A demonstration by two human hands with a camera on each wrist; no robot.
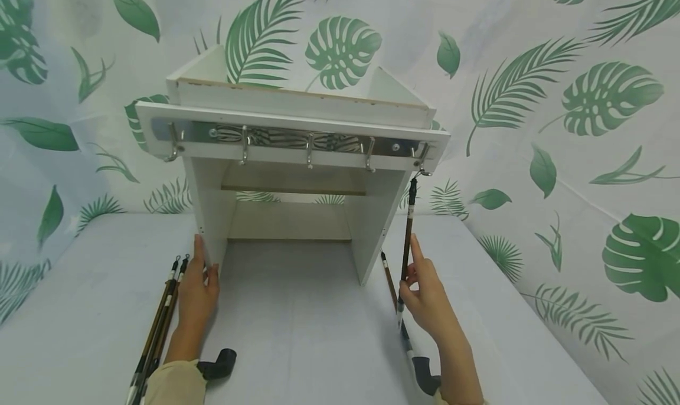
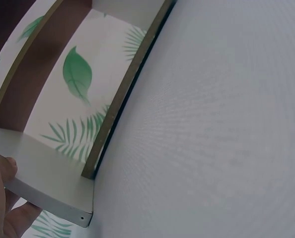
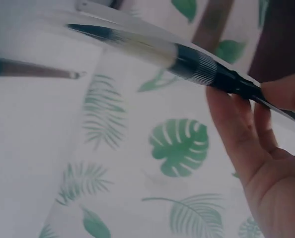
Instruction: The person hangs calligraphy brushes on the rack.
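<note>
A white shelf unit (image 1: 305, 113) stands in front of me, a metal rail of hooks (image 1: 310, 151) across its front. My left hand (image 1: 198, 301) grips the shelf's left side panel (image 2: 53, 186), thumb on the inner face and fingers on the outer. From the rightmost hook (image 1: 423, 157) a brown-handled calligraphy brush (image 1: 407, 228) hangs by its loop, tip down. My right hand (image 1: 427, 293) pinches it low on the handle, the forefinger stretched upward. In the right wrist view the brush's pale bristles (image 3: 142, 49) with a dark tip show blurred beside the hand.
Several brushes (image 1: 164, 316) lie together on the white tabletop (image 1: 292, 334), left of my left hand. Another brush (image 1: 389, 272) lies right of the shelf, behind the hanging one. A leaf-patterned wall covering (image 1: 510, 98) surrounds the back and sides. Dark elbow-shaped pieces (image 1: 219, 365) sit at my wrists.
</note>
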